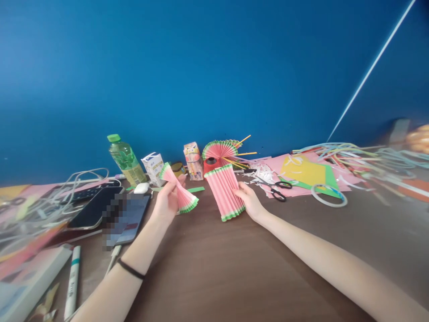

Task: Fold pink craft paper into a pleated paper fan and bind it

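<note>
My left hand is closed round the pinched middle of a pleated pink paper with green edges, its two ends flaring out. In my right hand is a second pleated pink paper, gripped by its right edge and spread wider, with green and white borders at top and bottom. Both papers are held above the dark brown table. Just behind the right paper stands a red round object, partly covered. A finished-looking pink pleated fan with green rim and yellow sticks leans behind it.
Black-handled scissors, paper scraps, coloured sheets and a tape ring lie at right. Behind stand a bottle, a white box and a patterned carton. Phones, cables and a marker lie left.
</note>
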Available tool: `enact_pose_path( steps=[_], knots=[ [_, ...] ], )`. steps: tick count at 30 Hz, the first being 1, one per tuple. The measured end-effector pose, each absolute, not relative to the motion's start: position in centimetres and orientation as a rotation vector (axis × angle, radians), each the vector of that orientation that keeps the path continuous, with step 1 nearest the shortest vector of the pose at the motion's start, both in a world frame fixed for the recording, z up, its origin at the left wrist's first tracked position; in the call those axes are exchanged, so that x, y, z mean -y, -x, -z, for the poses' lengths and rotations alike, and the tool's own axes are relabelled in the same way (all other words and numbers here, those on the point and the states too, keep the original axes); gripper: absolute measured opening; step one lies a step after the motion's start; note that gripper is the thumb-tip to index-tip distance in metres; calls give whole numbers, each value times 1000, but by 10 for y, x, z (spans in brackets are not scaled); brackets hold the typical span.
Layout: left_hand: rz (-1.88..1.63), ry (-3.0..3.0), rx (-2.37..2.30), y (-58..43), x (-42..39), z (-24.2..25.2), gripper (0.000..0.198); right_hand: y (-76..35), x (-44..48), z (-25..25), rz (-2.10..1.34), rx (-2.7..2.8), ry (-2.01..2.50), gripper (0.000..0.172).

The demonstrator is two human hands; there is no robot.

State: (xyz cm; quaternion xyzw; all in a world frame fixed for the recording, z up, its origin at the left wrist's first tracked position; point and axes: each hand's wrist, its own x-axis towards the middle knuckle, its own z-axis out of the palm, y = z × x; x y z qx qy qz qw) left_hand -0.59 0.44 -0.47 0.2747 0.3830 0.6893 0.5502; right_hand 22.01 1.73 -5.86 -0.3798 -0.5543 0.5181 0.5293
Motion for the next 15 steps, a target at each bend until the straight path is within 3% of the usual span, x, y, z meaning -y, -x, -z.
enact_pose_path(
  steps=[4, 15],
  knots=[
    [-1557, -734, -1071, 18, -8, 9, 10, -221, -18, 61, -1219, 1334, 899, 15],
    [-1571, -990, -1355, 29, -12, 24, 36, -222, -21, 68, -1252, 1244, 823, 11]
  ],
)
